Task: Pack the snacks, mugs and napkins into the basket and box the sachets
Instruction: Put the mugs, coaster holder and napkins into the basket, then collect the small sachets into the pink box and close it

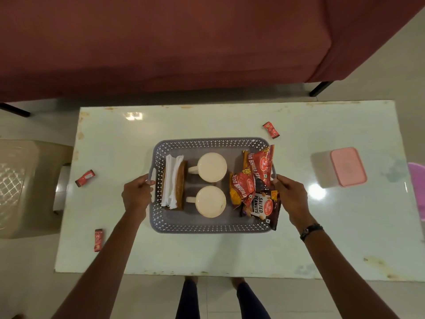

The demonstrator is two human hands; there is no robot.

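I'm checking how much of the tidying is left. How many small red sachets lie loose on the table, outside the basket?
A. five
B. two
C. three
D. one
C: three sachets lie on the table outside the basket: one at the far right, one at the left and one at the near left.

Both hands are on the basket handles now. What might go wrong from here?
The snack packets stick out over the rim by the right hand; lifting the basket may tip them out. Three sachets lie scattered on the table, easily overlooked, and the pink-lidded box looks closed.
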